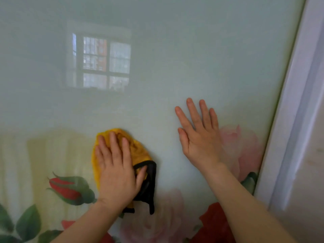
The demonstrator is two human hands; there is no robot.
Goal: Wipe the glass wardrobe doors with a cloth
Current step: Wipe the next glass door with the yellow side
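Observation:
The pale green glass wardrobe door [175, 58] fills the view, with printed roses along its lower part. My left hand [115, 171] lies flat on a yellow cloth with black trim [138, 151] and presses it against the glass, thumb hooked over the black edge. To the right, my right hand [199, 135] rests flat on the bare glass, fingers spread and pointing up, holding nothing. Part of the cloth is hidden under my left palm.
A white door frame [298, 111] runs diagonally down the right edge of the glass. A window reflection [101, 64] shows in the upper left of the pane. Printed red rosebuds [66, 188] and pink roses [242, 148] decorate the lower glass.

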